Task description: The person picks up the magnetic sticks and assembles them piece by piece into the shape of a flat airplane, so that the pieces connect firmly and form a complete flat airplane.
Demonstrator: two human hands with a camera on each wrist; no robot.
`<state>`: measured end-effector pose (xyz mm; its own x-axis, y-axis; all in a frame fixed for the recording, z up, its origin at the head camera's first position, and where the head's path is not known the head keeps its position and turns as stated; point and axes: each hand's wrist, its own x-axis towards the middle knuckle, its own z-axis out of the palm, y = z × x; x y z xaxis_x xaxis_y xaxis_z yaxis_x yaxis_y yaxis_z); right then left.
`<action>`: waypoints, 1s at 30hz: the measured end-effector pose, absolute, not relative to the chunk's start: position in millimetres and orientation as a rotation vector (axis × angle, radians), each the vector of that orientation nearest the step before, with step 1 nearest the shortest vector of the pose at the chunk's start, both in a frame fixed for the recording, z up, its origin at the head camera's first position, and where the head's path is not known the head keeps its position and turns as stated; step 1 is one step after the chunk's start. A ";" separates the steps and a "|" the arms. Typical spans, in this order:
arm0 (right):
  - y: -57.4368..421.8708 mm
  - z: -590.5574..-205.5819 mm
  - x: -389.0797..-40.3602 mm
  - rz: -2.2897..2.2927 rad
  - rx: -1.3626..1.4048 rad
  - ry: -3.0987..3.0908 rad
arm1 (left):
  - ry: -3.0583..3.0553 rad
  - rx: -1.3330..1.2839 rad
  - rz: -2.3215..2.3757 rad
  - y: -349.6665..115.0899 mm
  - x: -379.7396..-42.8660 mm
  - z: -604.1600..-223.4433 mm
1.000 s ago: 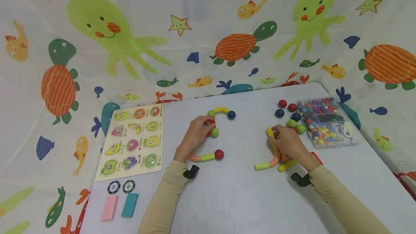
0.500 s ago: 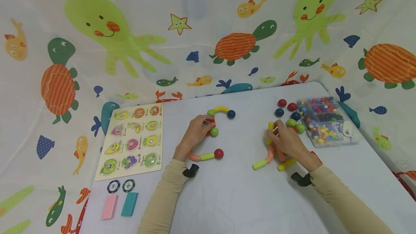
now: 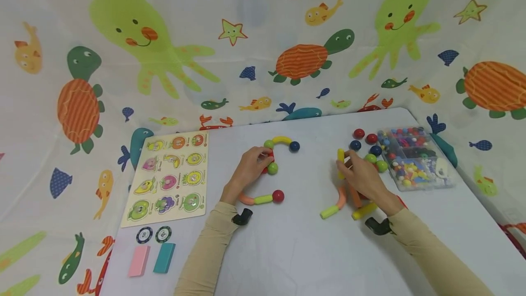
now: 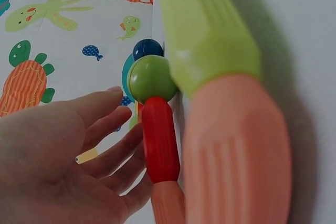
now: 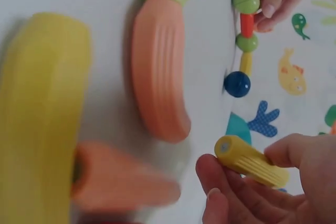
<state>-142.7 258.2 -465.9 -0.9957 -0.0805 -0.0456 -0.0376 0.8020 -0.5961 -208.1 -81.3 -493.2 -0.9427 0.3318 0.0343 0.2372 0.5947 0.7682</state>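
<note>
My left hand (image 3: 248, 168) rests on the table, its relaxed fingertips touching a red rod (image 3: 271, 153) between two green balls (image 3: 269, 144). From there a curved yellow stick (image 3: 282, 140) runs to a navy ball (image 3: 294, 146). Nearer me, the figure continues through a curved orange stick (image 3: 246, 200) and a lime stick (image 3: 263, 199) to a red ball (image 3: 278, 196). My right hand (image 3: 363, 177) pinches a short yellow stick (image 5: 252, 161) between thumb and fingers, raised above the table. Below it lie another lime stick (image 3: 328, 212), orange sticks (image 5: 160, 66) and a yellow stick (image 3: 364, 210).
A clear compartment box of beads (image 3: 423, 186) stands at the right, with several loose balls (image 3: 371, 139) beside it. At the left are a fruit puzzle board (image 3: 174, 219), two round chips (image 3: 163, 234), a pink block (image 3: 139, 261) and a teal block (image 3: 164, 258). A sea-animal curtain (image 3: 255, 3) encloses the table.
The yellow stick in my right hand has lifted off the curved orange stick and now stands more upright, apart from it. My left hand stays where it was.
</note>
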 end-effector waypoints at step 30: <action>183.3 -475.1 -194.9 -0.939 -0.097 2.714 | 2.633 0.483 1.288 -85.0 -198.4 -486.8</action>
